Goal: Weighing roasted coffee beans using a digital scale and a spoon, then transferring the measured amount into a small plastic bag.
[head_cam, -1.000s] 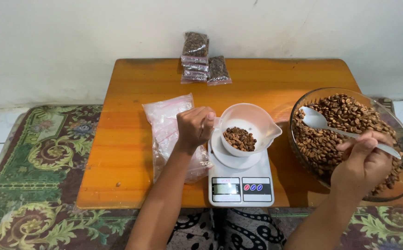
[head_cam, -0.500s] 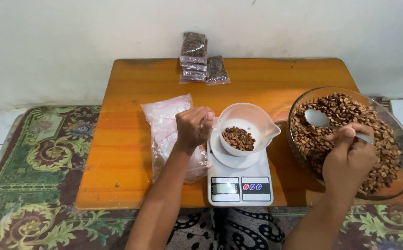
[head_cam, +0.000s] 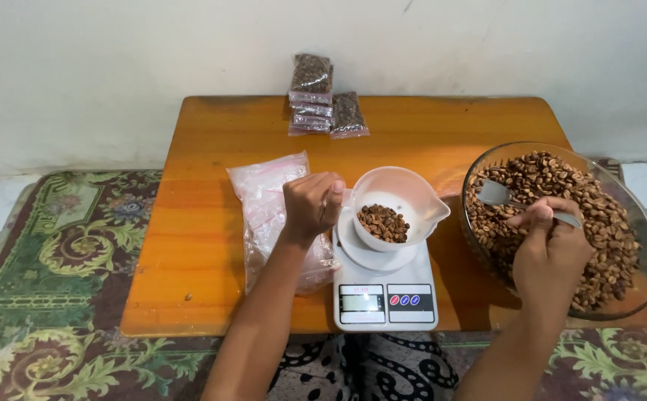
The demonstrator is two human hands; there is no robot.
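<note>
Head view, left hand gripping white cup, right hand holding spoon

Cup on scale, bowl right

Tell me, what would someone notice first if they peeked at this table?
Probably the big glass bowl heaped with brown beans on the table's right side, where the right hand holds a spoon over them. Next comes the white jug with a few beans inside, sitting on the white scale in the middle, its handle held by the left hand.
</note>
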